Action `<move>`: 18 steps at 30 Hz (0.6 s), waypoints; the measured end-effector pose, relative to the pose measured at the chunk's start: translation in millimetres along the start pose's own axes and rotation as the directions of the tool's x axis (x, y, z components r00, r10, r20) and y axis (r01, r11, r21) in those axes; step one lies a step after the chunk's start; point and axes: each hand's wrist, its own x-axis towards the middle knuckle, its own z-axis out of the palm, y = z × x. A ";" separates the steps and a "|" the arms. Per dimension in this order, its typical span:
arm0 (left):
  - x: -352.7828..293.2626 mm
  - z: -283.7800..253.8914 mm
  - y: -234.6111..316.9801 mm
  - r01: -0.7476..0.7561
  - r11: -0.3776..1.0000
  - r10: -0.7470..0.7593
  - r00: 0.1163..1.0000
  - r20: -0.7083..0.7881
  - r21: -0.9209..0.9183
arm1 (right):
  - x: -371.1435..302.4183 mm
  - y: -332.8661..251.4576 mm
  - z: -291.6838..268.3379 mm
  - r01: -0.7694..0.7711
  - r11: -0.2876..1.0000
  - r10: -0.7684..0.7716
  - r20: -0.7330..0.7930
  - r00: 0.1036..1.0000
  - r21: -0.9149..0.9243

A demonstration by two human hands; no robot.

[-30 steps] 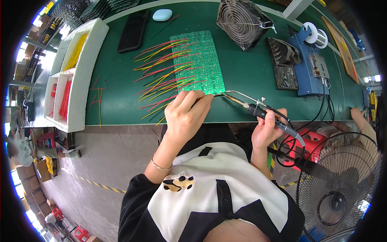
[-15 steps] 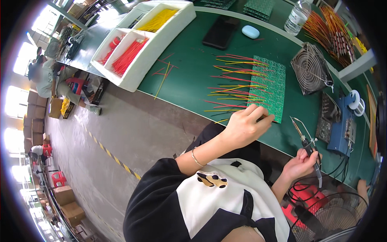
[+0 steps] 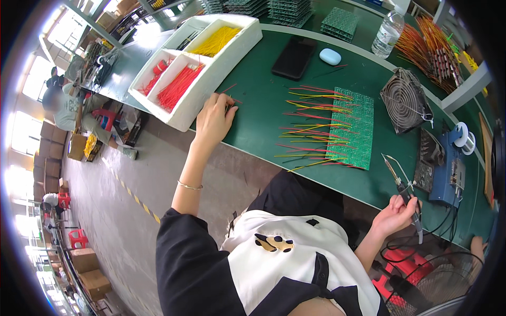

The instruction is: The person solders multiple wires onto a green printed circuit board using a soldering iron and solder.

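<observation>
My left hand (image 3: 215,117) is down at the table's near edge, just right of the white foam box (image 3: 185,113). Its fingers curl together over a few loose wires (image 3: 230,87); what they pinch is hidden. In my right hand (image 3: 394,215) is a soldering iron (image 3: 403,190), with its tip pointing up and away, beyond the table's front edge. Between the hands lies a green circuit board panel (image 3: 359,124). Rows of red, yellow and black wires (image 3: 305,130) stick out leftward from its left side.
The foam box holds red wires (image 3: 179,87) and yellow wires (image 3: 217,41) in compartments. A black phone (image 3: 293,58), light-blue oval case (image 3: 330,56) and water bottle (image 3: 387,34) lie or stand behind. Right: a grilled fan (image 3: 405,97) and blue soldering station (image 3: 448,168). Another person (image 3: 68,108) sits far left.
My left hand has left the board's near edge and moved left to the loose wires beside the foam box. My right hand still holds the soldering iron, nearly unmoved.
</observation>
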 end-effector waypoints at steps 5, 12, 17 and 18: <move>-0.3 11.0 1.0 0.022 0.999 -0.024 0.999 -0.039 -0.032 | -1.9 -2.2 6.0 -0.024 1.000 0.024 0.030 0.999 0.000; 7.4 -6.9 42.0 -0.194 0.974 0.210 0.965 -0.156 0.117 | 1.2 0.9 3.2 0.007 1.000 -0.007 0.038 0.999 -0.008; 1.6 -9.9 135.8 -0.284 0.888 0.258 0.959 -0.120 -0.360 | 6.0 -0.2 -0.6 0.052 0.996 -0.050 -0.035 0.998 0.066; -0.3 -5.6 151.5 -0.401 0.781 0.371 0.914 -0.160 -0.479 | 5.2 -0.6 -1.3 0.034 0.997 -0.033 -0.024 0.999 0.062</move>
